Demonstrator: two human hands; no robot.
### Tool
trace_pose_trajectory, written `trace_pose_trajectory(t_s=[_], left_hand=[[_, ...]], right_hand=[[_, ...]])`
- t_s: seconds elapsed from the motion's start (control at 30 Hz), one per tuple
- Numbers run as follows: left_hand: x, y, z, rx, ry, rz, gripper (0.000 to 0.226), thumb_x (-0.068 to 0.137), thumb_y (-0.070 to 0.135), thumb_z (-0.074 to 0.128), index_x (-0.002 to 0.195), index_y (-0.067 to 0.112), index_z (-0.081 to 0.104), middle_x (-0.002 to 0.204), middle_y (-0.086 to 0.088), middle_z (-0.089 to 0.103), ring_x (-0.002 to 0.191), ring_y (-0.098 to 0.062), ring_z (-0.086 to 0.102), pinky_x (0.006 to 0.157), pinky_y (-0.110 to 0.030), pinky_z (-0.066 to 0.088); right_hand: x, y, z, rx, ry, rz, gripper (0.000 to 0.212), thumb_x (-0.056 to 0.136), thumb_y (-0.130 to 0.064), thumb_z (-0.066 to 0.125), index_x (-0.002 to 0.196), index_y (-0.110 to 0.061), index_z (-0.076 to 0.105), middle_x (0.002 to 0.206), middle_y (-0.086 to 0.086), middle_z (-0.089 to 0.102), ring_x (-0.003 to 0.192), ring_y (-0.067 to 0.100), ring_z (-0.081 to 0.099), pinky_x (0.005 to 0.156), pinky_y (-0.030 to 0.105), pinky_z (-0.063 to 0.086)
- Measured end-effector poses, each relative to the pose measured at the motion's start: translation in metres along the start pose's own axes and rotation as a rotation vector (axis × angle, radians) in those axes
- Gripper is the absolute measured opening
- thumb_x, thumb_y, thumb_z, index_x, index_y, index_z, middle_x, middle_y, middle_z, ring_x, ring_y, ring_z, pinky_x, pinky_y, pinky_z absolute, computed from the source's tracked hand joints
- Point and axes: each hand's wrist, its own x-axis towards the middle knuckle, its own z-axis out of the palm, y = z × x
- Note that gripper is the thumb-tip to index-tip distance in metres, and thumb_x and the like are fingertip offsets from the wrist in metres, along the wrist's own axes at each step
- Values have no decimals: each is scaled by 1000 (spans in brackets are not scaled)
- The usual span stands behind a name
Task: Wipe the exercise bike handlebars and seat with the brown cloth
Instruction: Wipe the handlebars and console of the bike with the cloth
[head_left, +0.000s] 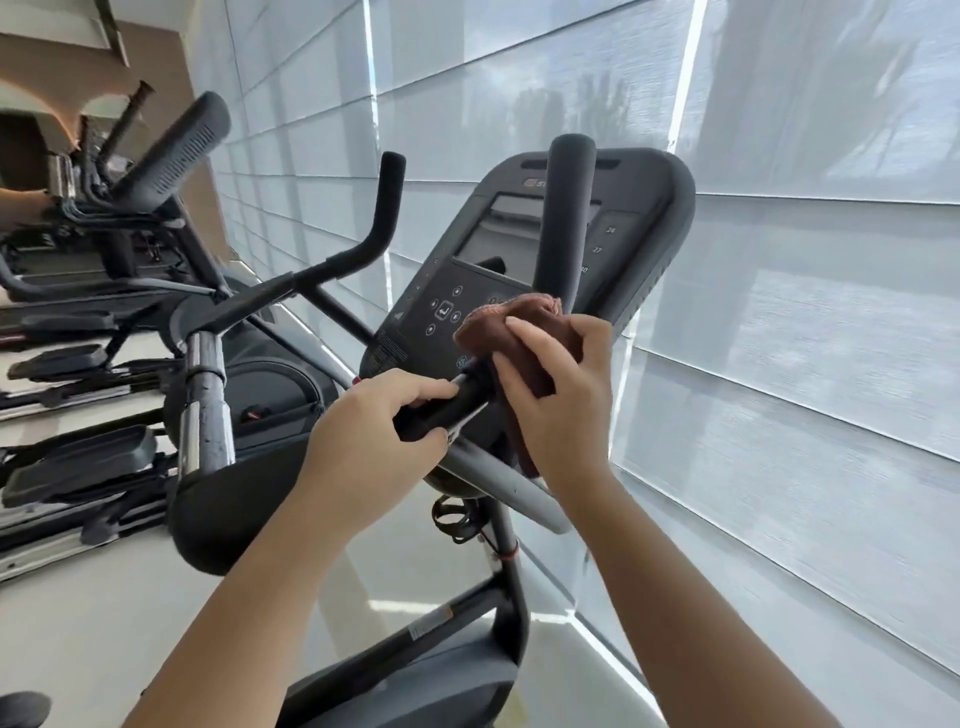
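Fingers (524, 340) of right hand (558, 395) press brown cloth (519, 325) seemingly against handlebar (457, 402).

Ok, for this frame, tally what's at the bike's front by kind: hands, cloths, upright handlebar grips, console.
Hands: 2, left hand on the handlebar, right hand holding the cloth
Brown cloth: 1
Upright handlebar grips: 2, left grip, right grip
Console: 1
Total: 6
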Motion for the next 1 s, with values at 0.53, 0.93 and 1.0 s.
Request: trace_pose_trajectory(t_s=[0.53, 0.93, 1.0], left_hand=[[1, -2, -2, -57, -24, -47, 44, 73, 2, 69, 92, 42, 68, 96, 18, 68, 94, 6, 57, 74, 1, 37], [3, -4, 0, -26, -46, -35, 50, 74, -2, 69, 95, 44, 67, 105, 26, 65, 102, 5, 56, 81, 0, 36], [3, -4, 0, -36, -57, -47, 48, 75, -1, 69, 96, 43, 67, 106, 24, 65, 102, 3, 56, 82, -1, 36]], right_hand=[[50, 31, 4, 263, 137, 28, 29, 78, -13, 68, 107, -14, 66, 110, 14, 45, 105, -5, 40, 93, 6, 30], [51, 46, 3, 639, 142, 299, 32, 80, -11, 65, 108, -26, 62, 107, 1, 50, 103, 1, 51, 91, 8, 37], [54, 48, 1, 666, 145, 296, 30, 80, -13, 64, 105, -29, 63, 106, 0, 53, 101, -1, 52, 91, 10, 39]])
